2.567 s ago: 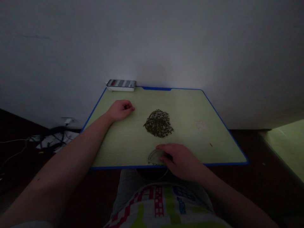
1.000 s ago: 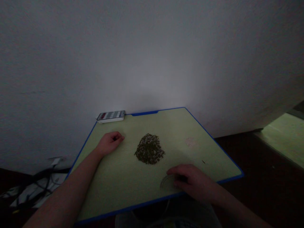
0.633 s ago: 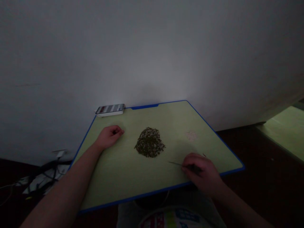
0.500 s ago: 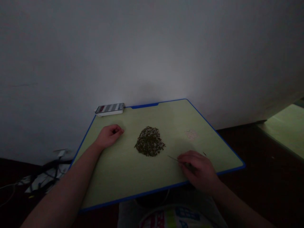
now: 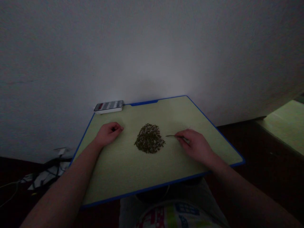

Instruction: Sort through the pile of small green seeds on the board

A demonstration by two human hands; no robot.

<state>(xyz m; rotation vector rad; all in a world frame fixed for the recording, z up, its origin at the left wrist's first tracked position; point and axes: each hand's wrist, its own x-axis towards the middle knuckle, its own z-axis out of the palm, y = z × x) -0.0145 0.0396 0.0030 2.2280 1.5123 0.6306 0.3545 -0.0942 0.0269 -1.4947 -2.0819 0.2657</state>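
A low heap of small dark green and brownish grains mixed with paler ones lies mid-table. To its right, my right hand pinches thin metal tweezers between thumb and fingers. Their tip points left, just short of the heap's right edge. My left hand rests on the tabletop left of the heap, fingers loosely curled, with nothing visible in it. The small patch of pale grains on the right is mostly hidden behind my right hand.
The folding table has a pale yellow-green top and blue rim and stands against a grey wall. A phone lies on a white box at the far left corner. Cables and a plug are on the left, below table height.
My right hand has moved forward, away from me, with the tweezers, now beside the heap and covering most of the pale patch. My left hand has stayed in place.
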